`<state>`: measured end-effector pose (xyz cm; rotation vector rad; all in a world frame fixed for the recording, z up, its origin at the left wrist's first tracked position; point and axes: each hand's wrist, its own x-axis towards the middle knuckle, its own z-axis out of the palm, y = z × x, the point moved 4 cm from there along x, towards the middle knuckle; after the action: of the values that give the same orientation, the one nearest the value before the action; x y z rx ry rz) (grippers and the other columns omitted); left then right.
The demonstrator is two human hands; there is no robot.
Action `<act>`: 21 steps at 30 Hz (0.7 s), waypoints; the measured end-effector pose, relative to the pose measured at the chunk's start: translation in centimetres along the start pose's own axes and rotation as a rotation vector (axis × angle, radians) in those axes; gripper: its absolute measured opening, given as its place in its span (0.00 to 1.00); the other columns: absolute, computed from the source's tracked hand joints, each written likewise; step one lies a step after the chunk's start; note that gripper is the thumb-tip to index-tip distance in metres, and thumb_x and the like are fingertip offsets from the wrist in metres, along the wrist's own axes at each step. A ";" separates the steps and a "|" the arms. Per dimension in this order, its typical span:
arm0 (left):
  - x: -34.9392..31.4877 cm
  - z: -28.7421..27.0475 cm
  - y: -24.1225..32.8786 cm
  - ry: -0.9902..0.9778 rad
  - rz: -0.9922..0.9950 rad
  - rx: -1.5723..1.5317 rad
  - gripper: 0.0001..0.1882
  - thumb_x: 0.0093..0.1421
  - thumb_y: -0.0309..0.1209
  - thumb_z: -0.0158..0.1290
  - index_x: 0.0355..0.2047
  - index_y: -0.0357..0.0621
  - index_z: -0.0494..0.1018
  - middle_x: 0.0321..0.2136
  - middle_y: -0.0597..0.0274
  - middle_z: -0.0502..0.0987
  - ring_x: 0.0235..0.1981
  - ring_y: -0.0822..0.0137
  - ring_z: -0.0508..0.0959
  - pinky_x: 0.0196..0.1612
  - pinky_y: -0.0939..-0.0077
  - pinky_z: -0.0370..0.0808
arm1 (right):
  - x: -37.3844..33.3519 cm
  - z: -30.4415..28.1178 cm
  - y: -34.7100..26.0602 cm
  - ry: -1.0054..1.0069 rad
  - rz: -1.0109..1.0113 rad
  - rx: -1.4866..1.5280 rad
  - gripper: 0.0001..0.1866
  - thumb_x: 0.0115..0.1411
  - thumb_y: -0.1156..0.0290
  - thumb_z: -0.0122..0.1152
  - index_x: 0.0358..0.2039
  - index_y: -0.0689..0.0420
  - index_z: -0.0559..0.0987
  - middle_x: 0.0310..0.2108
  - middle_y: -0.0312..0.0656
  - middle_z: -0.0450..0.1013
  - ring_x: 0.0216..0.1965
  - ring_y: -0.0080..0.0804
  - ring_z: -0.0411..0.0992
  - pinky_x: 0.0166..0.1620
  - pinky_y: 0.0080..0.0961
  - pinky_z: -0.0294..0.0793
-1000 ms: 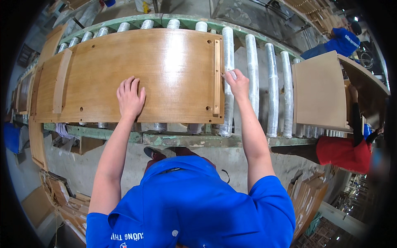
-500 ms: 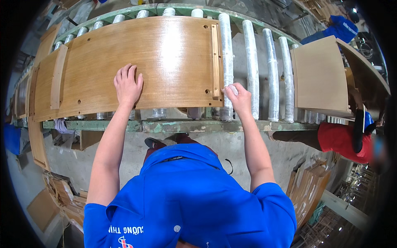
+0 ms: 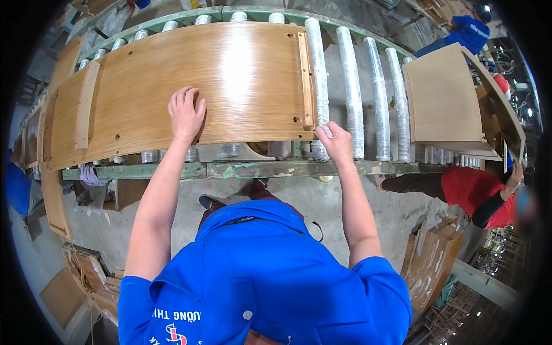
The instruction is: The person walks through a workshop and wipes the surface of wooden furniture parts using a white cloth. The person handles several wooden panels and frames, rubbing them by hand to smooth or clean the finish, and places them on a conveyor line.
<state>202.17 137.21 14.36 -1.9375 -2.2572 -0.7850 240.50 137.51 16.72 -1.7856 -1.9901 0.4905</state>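
Note:
A long, varnished brown wooden panel (image 3: 167, 75) lies flat on a roller conveyor (image 3: 351, 75). My left hand (image 3: 187, 114) rests on the panel near its front edge, fingers extended and slightly apart. At the panel's near right corner, my right hand (image 3: 338, 142) is closed on a small whitish pad (image 3: 325, 131), its exact kind unclear. A narrow wooden batten (image 3: 305, 80) runs along the panel's right end, beside my right hand. Another pale batten (image 3: 87, 106) crosses the panel farther left. Several small holes show near the edges.
A large brown cabinet (image 3: 440, 95) stands on the rollers at the right. Close to it is a person in red (image 3: 480, 192); another in blue (image 3: 468, 37) is at the far right. The conveyor's green rail (image 3: 247, 170) runs before me. Stacked boards (image 3: 434, 256) stand behind right.
My right hand has shifted slightly nearer me along the panel's right end. My left hand keeps its place on the panel. The person in red has moved an arm beside the cabinet.

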 end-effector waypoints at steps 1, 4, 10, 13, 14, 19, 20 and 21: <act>-0.5 -0.5 -0.7 0.029 0.007 -0.134 0.15 0.53 0.34 0.51 0.41 0.45 0.70 0.47 0.57 0.68 0.52 0.55 0.63 0.55 0.60 0.57 | 0.0 0.2 -0.9 -0.014 -0.016 -0.041 0.15 0.51 0.57 0.59 0.26 0.56 0.74 0.25 0.48 0.73 0.30 0.50 0.71 0.31 0.39 0.68; -3.2 -2.9 -3.4 0.129 0.018 -0.326 0.13 0.52 0.30 0.50 0.39 0.43 0.70 0.45 0.52 0.68 0.51 0.53 0.63 0.54 0.60 0.59 | -0.8 0.2 -1.7 -0.063 0.047 0.193 0.16 0.52 0.59 0.60 0.29 0.61 0.75 0.21 0.45 0.71 0.23 0.37 0.70 0.30 0.32 0.69; -11.0 -12.9 -12.0 0.125 0.071 -0.290 0.12 0.50 0.28 0.51 0.37 0.45 0.71 0.42 0.55 0.69 0.48 0.54 0.65 0.52 0.61 0.60 | -3.4 4.7 -8.1 -0.241 0.434 2.025 0.21 0.64 0.55 0.37 0.47 0.56 0.69 0.19 0.36 0.65 0.10 0.18 0.54 0.13 0.15 0.51; -12.1 -17.5 -20.2 0.246 -0.109 -0.234 0.12 0.50 0.27 0.51 0.37 0.44 0.71 0.41 0.55 0.69 0.47 0.55 0.65 0.52 0.62 0.60 | -3.8 9.8 -15.1 -0.407 0.507 2.238 0.21 0.63 0.54 0.38 0.47 0.55 0.69 0.19 0.36 0.64 0.11 0.18 0.55 0.13 0.15 0.52; -11.8 -18.8 -23.0 0.282 -0.148 -0.188 0.12 0.52 0.28 0.50 0.38 0.42 0.70 0.41 0.54 0.69 0.48 0.54 0.65 0.52 0.62 0.60 | -3.6 11.7 -17.5 -0.491 0.519 2.270 0.21 0.63 0.54 0.39 0.47 0.56 0.70 0.19 0.35 0.63 0.11 0.18 0.55 0.14 0.15 0.52; -8.4 -20.9 -33.5 0.348 -0.443 -0.163 0.21 0.58 0.37 0.46 0.48 0.35 0.65 0.47 0.45 0.68 0.50 0.50 0.65 0.54 0.62 0.58 | -2.2 17.3 -30.2 -0.763 0.585 2.336 0.21 0.62 0.54 0.42 0.45 0.57 0.70 0.18 0.34 0.60 0.13 0.19 0.55 0.16 0.16 0.53; -7.5 -20.6 -34.6 0.317 -0.471 -0.203 0.23 0.58 0.38 0.45 0.49 0.34 0.64 0.48 0.43 0.67 0.51 0.49 0.64 0.55 0.62 0.58 | -1.9 17.7 -32.3 -0.799 0.579 2.335 0.21 0.62 0.54 0.42 0.45 0.57 0.70 0.17 0.34 0.60 0.13 0.20 0.55 0.17 0.16 0.53; -6.5 -20.8 -36.0 0.298 -0.492 -0.235 0.25 0.59 0.39 0.44 0.50 0.32 0.63 0.49 0.40 0.66 0.52 0.48 0.64 0.55 0.62 0.59 | -1.4 18.1 -34.4 -0.848 0.559 2.342 0.21 0.62 0.54 0.42 0.45 0.57 0.70 0.17 0.34 0.59 0.14 0.20 0.55 0.17 0.16 0.53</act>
<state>163.97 119.90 18.04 -1.2164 -2.5575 -1.3402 202.01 132.55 19.20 -0.2469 0.0390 2.3910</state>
